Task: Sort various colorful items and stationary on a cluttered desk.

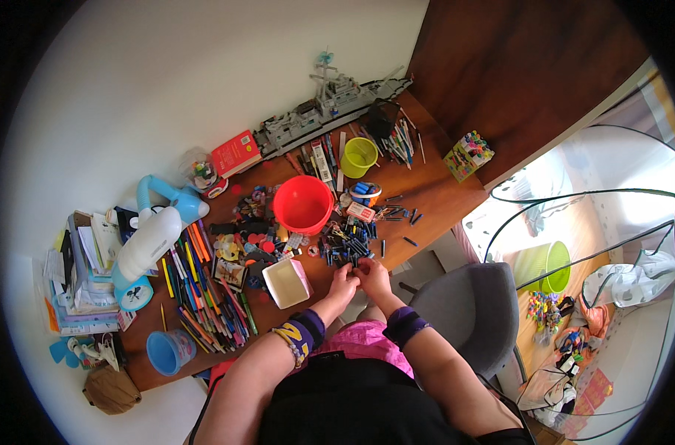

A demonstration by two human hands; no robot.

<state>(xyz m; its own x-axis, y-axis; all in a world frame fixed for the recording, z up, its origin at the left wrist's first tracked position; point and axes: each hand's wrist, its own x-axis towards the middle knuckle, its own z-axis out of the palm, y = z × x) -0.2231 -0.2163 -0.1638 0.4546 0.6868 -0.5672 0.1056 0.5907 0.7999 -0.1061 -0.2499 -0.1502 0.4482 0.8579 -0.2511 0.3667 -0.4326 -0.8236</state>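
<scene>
My left hand (343, 286) and my right hand (374, 279) meet at the front edge of the wooden desk. Their fingertips are pinched together around what looks like a small dark tube, mostly hidden by the fingers. Just beyond them lies a heap of short dark blue and black tubes (348, 239) that look like ink cartridges. Behind this heap, to the left, stands a red plastic bucket (303, 206). An open white box (287, 283) sits left of my left hand. A small red and white box (361, 211) lies at the heap's far side.
Many markers and pens (209, 289) spread leftward, near a blue cup (170, 353) and a desk lamp (153, 239). A brick-built warship (332, 111) lines the wall. A green cup (359, 157) stands before it. A grey chair (465, 317) is close on my right.
</scene>
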